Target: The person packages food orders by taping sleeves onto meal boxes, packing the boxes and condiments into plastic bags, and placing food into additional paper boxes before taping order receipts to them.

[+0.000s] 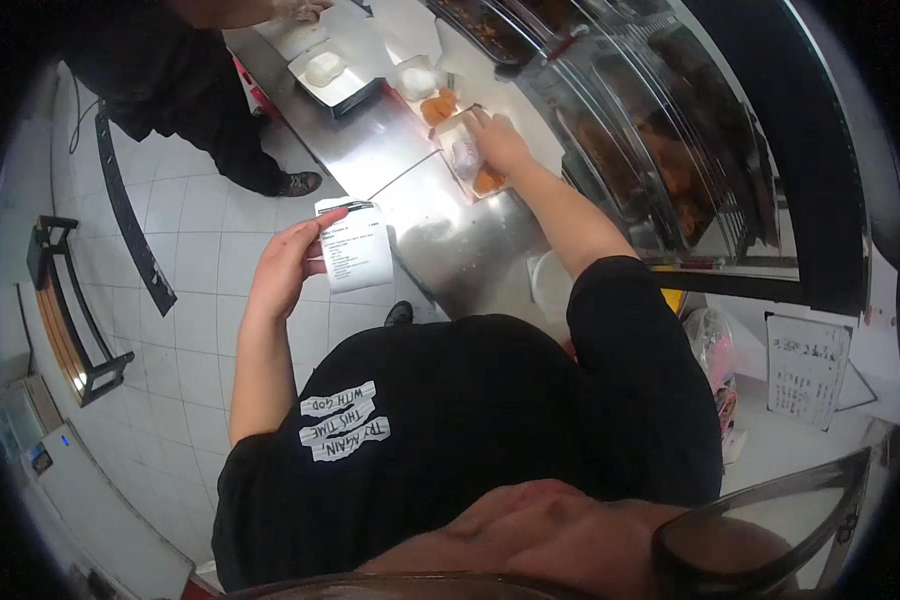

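Note:
Between the fingers of my left hand (292,257) is a printed paper slip (356,248), with something thin and dark, like a pen, at its top edge. My right hand (500,143) reaches over an open box (473,178) on the steel counter (410,215). Its fingers are at the box's upper edge, and whether they grip it is unclear. A pale wrapped item (465,158) and an orange-brown piece (488,181) lie in that box. Just beyond is a second box with a white item (417,82) and another orange-brown piece (438,107).
A black-and-white container (338,85) stands farther along the counter. To the right is a glass display case (660,150) with trays of food. Another person in dark clothes (170,80) stands at the upper left, across the counter's edge. A handwritten board (808,370) is at the right.

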`<action>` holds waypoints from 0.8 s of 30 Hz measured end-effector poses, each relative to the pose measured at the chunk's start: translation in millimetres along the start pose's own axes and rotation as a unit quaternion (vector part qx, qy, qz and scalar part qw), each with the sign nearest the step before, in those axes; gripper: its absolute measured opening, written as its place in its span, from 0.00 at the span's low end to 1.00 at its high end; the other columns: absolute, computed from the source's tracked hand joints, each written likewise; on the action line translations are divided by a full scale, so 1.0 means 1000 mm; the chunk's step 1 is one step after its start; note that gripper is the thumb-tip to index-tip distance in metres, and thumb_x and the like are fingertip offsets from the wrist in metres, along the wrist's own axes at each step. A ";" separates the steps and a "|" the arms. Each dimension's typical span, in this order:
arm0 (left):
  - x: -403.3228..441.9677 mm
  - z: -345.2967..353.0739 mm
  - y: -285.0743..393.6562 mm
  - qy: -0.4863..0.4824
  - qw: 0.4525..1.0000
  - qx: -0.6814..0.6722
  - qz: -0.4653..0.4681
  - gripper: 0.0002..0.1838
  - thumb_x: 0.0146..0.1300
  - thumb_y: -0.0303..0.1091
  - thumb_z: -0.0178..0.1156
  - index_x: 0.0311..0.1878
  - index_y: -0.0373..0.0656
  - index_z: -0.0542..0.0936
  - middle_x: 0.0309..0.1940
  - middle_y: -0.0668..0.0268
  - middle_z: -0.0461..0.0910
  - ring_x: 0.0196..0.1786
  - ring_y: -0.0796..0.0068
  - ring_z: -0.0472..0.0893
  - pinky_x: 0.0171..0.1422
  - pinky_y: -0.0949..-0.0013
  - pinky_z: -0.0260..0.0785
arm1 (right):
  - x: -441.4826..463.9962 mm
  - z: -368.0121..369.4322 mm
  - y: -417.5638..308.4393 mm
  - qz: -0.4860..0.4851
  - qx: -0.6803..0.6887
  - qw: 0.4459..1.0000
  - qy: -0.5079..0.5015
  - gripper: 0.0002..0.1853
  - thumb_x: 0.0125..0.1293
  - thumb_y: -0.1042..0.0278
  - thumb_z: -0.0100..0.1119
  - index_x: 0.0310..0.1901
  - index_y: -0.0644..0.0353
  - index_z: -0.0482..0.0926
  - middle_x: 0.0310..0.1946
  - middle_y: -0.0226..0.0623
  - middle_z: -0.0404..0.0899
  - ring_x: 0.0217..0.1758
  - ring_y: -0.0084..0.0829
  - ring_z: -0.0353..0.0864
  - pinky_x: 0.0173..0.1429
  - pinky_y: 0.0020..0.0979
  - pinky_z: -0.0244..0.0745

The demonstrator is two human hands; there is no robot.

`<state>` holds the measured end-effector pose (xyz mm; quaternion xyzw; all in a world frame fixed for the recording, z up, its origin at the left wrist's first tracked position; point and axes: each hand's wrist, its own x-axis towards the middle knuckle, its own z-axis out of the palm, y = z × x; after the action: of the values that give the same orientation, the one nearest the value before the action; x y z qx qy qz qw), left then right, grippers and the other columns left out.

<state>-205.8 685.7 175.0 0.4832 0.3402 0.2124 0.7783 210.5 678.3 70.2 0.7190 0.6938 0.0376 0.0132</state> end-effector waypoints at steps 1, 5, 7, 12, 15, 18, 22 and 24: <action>0.012 0.006 -0.005 0.009 0.998 0.058 -0.005 0.22 0.73 0.40 0.45 0.61 0.38 0.77 0.51 0.57 0.82 0.47 0.72 0.82 0.51 0.70 0.75 | 0.000 0.011 0.007 0.016 0.021 0.999 0.018 0.32 0.53 0.77 0.60 0.63 0.53 0.66 0.63 0.44 0.70 0.59 0.48 0.74 0.58 0.44 0.74; 0.069 0.035 -0.041 -0.019 0.965 0.260 -0.010 0.20 0.72 0.39 0.49 0.57 0.39 0.80 0.45 0.58 0.84 0.45 0.73 0.82 0.51 0.69 0.73 | -0.010 0.000 0.011 0.092 0.207 0.973 0.037 0.38 0.49 0.76 0.66 0.64 0.57 0.64 0.61 0.47 0.71 0.55 0.48 0.77 0.58 0.42 0.75; 0.083 0.057 -0.042 -0.053 0.947 0.317 -0.008 0.19 0.71 0.40 0.51 0.55 0.39 0.82 0.42 0.57 0.85 0.43 0.73 0.81 0.50 0.68 0.73 | -0.016 -0.003 0.013 0.060 0.304 0.947 0.085 0.39 0.49 0.74 0.68 0.64 0.58 0.62 0.62 0.47 0.70 0.54 0.46 0.79 0.54 0.40 0.77; 0.082 0.101 -0.040 -0.125 0.942 0.311 0.013 0.17 0.67 0.33 0.58 0.58 0.43 0.81 0.33 0.65 0.84 0.35 0.82 0.76 0.42 0.74 0.69 | -0.103 -0.024 -0.009 0.181 0.661 0.725 0.068 0.44 0.52 0.71 0.73 0.68 0.56 0.54 0.59 0.49 0.70 0.49 0.42 0.82 0.53 0.42 0.82; 0.078 0.106 -0.047 -0.192 0.934 0.298 0.054 0.21 0.63 0.25 0.61 0.60 0.44 0.79 0.33 0.73 0.80 0.33 0.88 0.70 0.37 0.80 0.65 | -0.220 -0.054 -0.030 0.185 0.882 0.431 0.036 0.42 0.61 0.74 0.63 0.72 0.52 0.48 0.60 0.48 0.69 0.58 0.48 0.77 0.55 0.48 0.81; 0.073 0.111 -0.056 -0.216 0.927 0.305 0.024 0.18 0.63 0.21 0.58 0.56 0.42 0.80 0.40 0.73 0.79 0.34 0.88 0.71 0.37 0.81 0.64 | -0.355 -0.038 -0.051 0.091 0.985 0.144 0.030 0.42 0.63 0.71 0.60 0.74 0.50 0.46 0.61 0.47 0.68 0.66 0.48 0.71 0.58 0.51 0.77; 0.080 0.142 -0.064 -0.255 0.918 0.292 -0.083 0.18 0.62 0.19 0.54 0.55 0.40 0.79 0.45 0.71 0.79 0.37 0.87 0.73 0.41 0.82 0.65 | -0.496 -0.054 -0.083 0.364 0.864 0.237 0.252 0.31 0.62 0.69 0.61 0.66 0.53 0.61 0.61 0.43 0.69 0.66 0.44 0.69 0.64 0.45 0.70; 0.084 0.178 -0.063 -0.300 0.888 0.343 -0.065 0.18 0.63 0.19 0.54 0.55 0.40 0.79 0.47 0.70 0.79 0.41 0.85 0.74 0.44 0.81 0.66 | -0.543 -0.053 -0.073 0.410 0.785 0.393 0.247 0.25 0.60 0.69 0.63 0.60 0.55 0.69 0.59 0.42 0.70 0.65 0.43 0.69 0.66 0.42 0.66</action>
<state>-17.3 605.0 144.7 0.7378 0.1730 -0.1233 0.6408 115.4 137.1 98.0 0.5682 0.0112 -0.3472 -0.7460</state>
